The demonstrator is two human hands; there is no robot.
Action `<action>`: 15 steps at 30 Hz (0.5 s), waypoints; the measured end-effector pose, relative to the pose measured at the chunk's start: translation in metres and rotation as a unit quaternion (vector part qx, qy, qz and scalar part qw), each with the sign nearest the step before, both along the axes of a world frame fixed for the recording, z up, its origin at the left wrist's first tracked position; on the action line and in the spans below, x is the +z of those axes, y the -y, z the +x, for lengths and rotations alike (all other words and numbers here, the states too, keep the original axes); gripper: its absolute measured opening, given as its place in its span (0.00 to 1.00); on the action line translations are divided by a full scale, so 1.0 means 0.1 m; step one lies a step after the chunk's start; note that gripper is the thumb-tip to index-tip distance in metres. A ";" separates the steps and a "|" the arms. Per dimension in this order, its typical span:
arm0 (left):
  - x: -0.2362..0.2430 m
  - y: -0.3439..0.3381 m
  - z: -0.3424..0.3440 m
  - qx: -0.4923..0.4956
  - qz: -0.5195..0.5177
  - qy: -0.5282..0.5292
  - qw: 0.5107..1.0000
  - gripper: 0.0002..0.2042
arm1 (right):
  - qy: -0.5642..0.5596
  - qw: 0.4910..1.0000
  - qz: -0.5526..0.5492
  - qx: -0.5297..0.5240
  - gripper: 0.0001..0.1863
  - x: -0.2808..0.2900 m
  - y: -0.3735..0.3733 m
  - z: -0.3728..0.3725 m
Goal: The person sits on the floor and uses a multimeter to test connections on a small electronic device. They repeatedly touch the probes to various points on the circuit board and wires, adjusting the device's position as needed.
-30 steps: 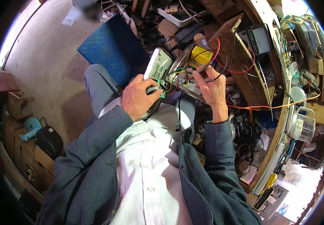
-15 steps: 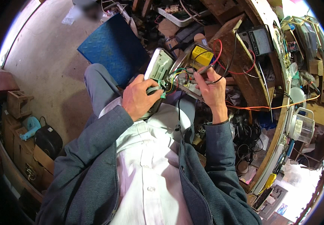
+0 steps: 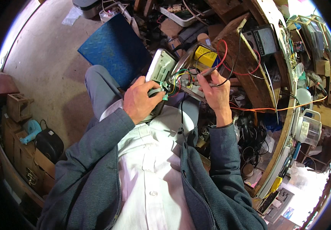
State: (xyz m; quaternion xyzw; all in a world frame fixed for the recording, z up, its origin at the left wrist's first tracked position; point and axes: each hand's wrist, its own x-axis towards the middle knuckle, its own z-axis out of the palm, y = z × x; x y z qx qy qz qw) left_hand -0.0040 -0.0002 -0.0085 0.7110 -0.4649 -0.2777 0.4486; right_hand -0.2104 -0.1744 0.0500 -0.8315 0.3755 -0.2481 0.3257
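Note:
My left hand (image 3: 140, 100) is closed around a small green circuit board (image 3: 165, 96), its fingers curled over the near edge. Colored wires (image 3: 177, 79) run from the board into an opened appliance in my lap. Its pale housing half (image 3: 162, 63) tilts up just beyond my left fingers, and the other half (image 3: 191, 91) lies between my hands. My right hand (image 3: 217, 92) pinches test probes; one grey probe (image 3: 208, 71) shows above the fingers, pointing toward the wires. Whether its tip touches anything is too small to tell. Red lead (image 3: 225, 48) and black lead (image 3: 232, 69) loop away from it.
An analog multimeter (image 3: 266, 41) rests beyond a worn wooden board (image 3: 246, 63) at right. A yellow box (image 3: 206, 56) sits just past the appliance. Tangled black cables (image 3: 251, 136) lie below my right side. A blue textured plate (image 3: 113, 48) stands left of the clutter.
The whole view has shifted very slightly. Both hands keep their grips, and the probe and the circuit board stay almost where they were.

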 end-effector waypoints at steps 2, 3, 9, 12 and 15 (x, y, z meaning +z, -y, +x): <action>0.00 0.00 0.00 0.000 -0.001 0.001 1.000 0.11 | 0.006 1.000 -0.001 0.002 0.06 0.00 -0.01 0.00; -0.01 0.00 0.00 0.000 -0.002 0.001 1.000 0.11 | 0.008 1.000 0.018 -0.002 0.06 0.02 -0.02 0.01; -0.01 0.00 0.01 -0.005 0.004 0.003 1.000 0.12 | 0.004 0.998 0.061 -0.009 0.05 0.00 -0.01 -0.03; -0.02 0.00 0.01 -0.003 -0.002 0.003 1.000 0.12 | 0.004 0.998 0.063 -0.008 0.05 -0.02 0.00 -0.03; -0.03 0.00 0.01 -0.006 -0.005 0.004 1.000 0.12 | -0.007 0.998 0.059 -0.016 0.06 -0.01 0.00 -0.03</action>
